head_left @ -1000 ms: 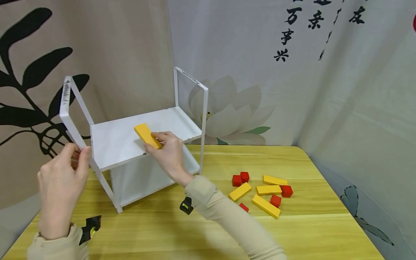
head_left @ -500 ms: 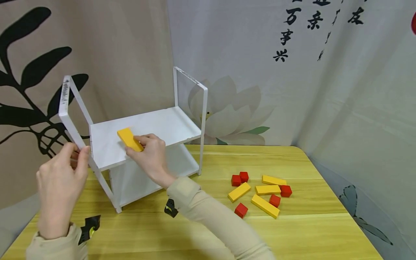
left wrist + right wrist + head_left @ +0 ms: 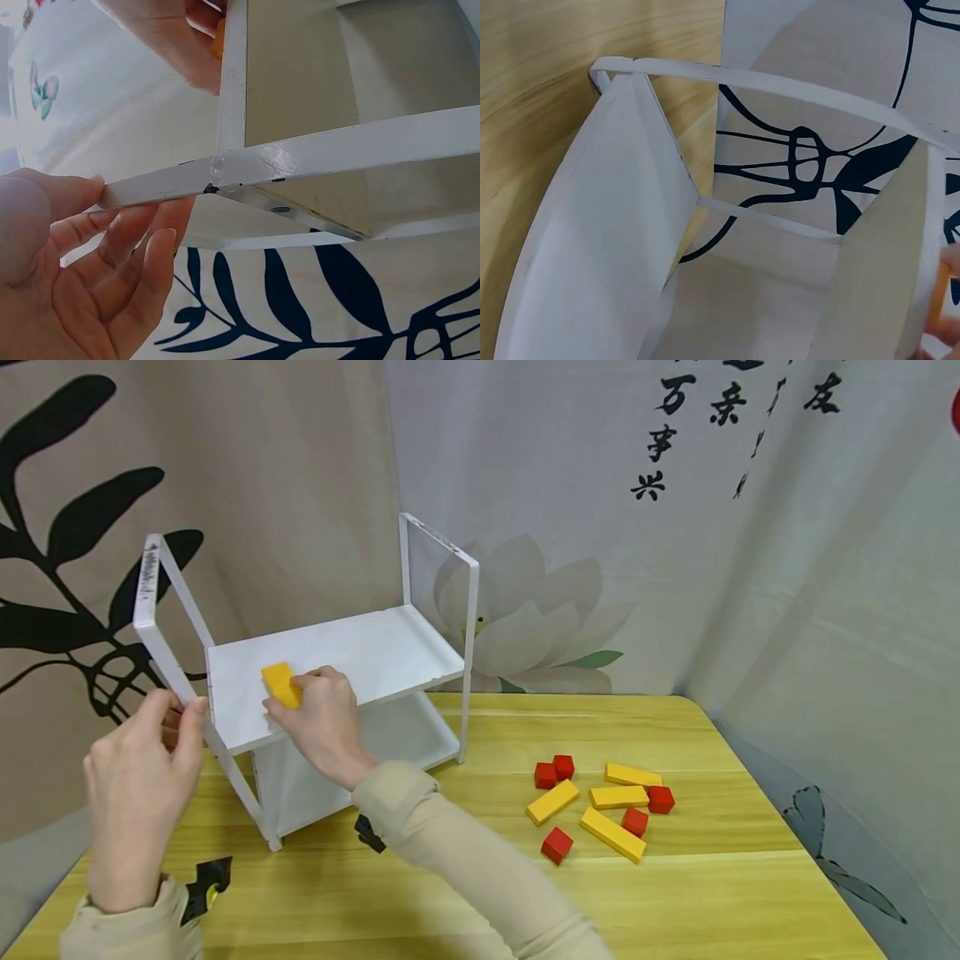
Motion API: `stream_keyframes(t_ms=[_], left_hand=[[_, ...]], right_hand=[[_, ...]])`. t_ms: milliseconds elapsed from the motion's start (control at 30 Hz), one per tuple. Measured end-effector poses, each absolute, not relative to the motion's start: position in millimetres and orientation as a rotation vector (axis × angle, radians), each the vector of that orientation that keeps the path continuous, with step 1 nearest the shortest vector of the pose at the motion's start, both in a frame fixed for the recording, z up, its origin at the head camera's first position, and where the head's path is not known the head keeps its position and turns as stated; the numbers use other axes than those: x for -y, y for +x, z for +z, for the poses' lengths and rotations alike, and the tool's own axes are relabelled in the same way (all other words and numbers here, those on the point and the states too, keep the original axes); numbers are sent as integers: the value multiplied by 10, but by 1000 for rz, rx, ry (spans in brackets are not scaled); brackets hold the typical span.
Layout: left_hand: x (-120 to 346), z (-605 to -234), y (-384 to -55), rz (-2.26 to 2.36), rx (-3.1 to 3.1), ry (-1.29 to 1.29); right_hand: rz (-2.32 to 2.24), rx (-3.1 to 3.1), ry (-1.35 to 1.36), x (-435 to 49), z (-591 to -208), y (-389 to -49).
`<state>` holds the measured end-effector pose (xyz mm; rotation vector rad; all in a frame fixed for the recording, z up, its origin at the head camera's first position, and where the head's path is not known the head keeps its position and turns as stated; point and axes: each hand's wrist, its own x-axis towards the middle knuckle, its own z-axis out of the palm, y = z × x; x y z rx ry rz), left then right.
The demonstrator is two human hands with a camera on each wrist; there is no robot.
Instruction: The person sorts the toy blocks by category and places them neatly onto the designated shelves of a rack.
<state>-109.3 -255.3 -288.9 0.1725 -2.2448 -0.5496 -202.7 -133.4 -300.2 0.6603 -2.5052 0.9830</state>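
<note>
A white two-tier shelf rack (image 3: 345, 652) stands on the wooden table at the left. My left hand (image 3: 142, 785) pinches its front left upright. The left wrist view shows thumb and fingers on either side of that upright (image 3: 262, 161). Over the left half of the upper board, my right hand (image 3: 326, 722) pinches a yellow rectangular block (image 3: 281, 684) between thumb and fingers. The block's lower end is partly hidden by the fingers. At the right edge of the right wrist view, only a sliver of the block (image 3: 938, 300) shows beside the upper board.
To the right on the table (image 3: 720, 893) lie several yellow blocks (image 3: 613, 835) and several red cubes (image 3: 557, 845), loosely grouped. The rack's right side frame (image 3: 472, 610) rises above the upper board. A printed curtain (image 3: 525, 460) hangs behind the table.
My right hand has moved left along the upper board with the yellow block, bringing it nearer the rack's left end. The left hand stays on the upright.
</note>
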Motion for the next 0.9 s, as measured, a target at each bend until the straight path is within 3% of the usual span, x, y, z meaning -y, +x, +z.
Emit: stream_keyframes(t_ms=[433,900], left_hand=[[2552,-2887,-1093,-560,2254,191],[2554,-2899,-1094,-568,2254,199]], right_hand=[[843,2613,1028,1181,-2946,-2095],[932,2549,1130,1083,-2961,-2097]])
